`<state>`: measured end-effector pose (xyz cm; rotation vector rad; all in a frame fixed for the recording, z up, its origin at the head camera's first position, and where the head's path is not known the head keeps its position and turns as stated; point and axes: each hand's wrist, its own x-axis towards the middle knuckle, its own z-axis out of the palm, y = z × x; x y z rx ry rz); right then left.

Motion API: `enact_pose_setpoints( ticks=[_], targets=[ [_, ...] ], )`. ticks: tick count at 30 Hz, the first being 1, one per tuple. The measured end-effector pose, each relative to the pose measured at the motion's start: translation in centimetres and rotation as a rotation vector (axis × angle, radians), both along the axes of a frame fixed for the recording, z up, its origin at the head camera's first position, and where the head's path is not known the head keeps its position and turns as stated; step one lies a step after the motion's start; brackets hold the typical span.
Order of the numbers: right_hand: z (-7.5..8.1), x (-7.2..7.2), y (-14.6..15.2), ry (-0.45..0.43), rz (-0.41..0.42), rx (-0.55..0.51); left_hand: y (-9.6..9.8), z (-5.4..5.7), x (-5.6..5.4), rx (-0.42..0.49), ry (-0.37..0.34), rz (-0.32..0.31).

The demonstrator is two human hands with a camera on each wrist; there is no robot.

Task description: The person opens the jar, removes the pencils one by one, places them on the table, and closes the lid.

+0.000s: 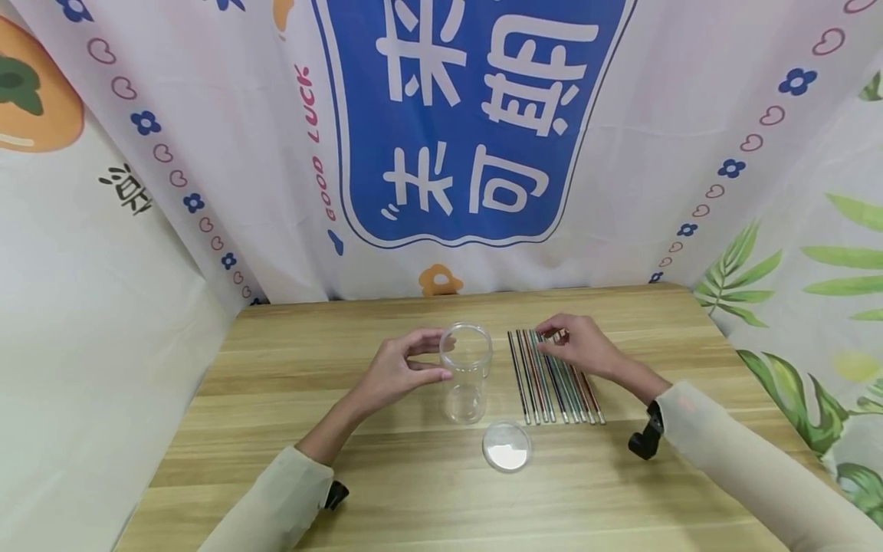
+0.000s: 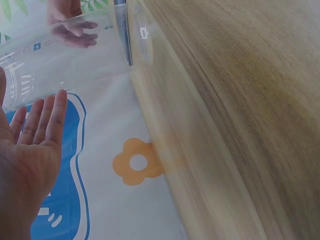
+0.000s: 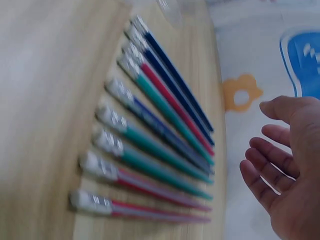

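Note:
A tall clear plastic jar [image 1: 464, 383] stands upright on the wooden table, its round mouth uncovered. My left hand [image 1: 405, 364] is at the jar's upper left side, thumb in front and fingertips behind the rim. In the left wrist view, the fingers [image 2: 57, 117] look straight beside the clear wall; how firmly they touch cannot be told. To the right lies a fanned row of several coloured pencils [image 1: 534, 376] with white erasers toward me. Over their far ends hovers my right hand [image 1: 579, 345]; in the right wrist view its fingers [image 3: 270, 160] are loosely bent and hold nothing.
A clear round lid [image 1: 507, 446] lies flat on the table [image 1: 310, 399], in front of the jar and left of the pencils' eraser ends. Behind the table's far edge hangs a printed curtain [image 1: 276, 253], with more printed cloth at both sides.

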<state>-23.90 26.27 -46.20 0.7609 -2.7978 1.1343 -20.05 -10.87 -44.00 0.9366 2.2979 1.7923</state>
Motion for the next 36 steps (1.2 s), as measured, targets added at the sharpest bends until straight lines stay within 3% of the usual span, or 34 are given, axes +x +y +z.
enact_pose_setpoints(
  ticks=[9,17,25,36],
  targets=[
    [0.3,3.0,-2.8,0.146,0.246,0.157,0.1,0.0,-0.1,0.003,-0.032,0.001],
    [0.1,5.5,-4.0,0.161,0.347,0.255,0.1,0.1,-0.1,0.002,-0.020,-0.001],
    [-1.1,7.2,-4.3,0.199,0.403,0.295,0.0,0.0,-0.1,-0.005,-0.030,-0.001],
    [-2.2,8.7,-4.8,0.211,0.393,0.331,0.0,0.0,0.0,0.007,-0.017,-0.012]
  ],
)
